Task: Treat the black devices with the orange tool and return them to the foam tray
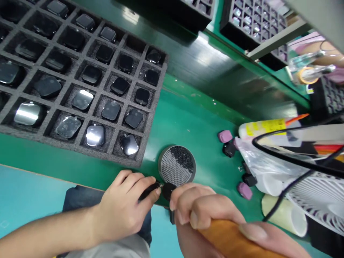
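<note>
My left hand [126,204] pinches a small black rounded part [148,190] between thumb and fingers at the bench's front edge. My right hand [215,215] is wrapped round an orange-brown handle [231,238]; the kind of tool cannot be made out. A dark rounded piece [168,191] shows at my right fingertips, close to the part in my left hand. Whether the two touch is unclear. Just beyond both hands sits a round grey dimpled dish [172,170], with many tiny black pieces [184,157] heaped on its far right side.
A grey foam tray [98,157] of black watch-like units in compartments fills the left. Pink and black small parts [225,136] lie at right, near a white bottle with a yellow label [264,128], a black cable [282,157] and a white fan-like grille [319,200]. More trays [252,21] stand behind.
</note>
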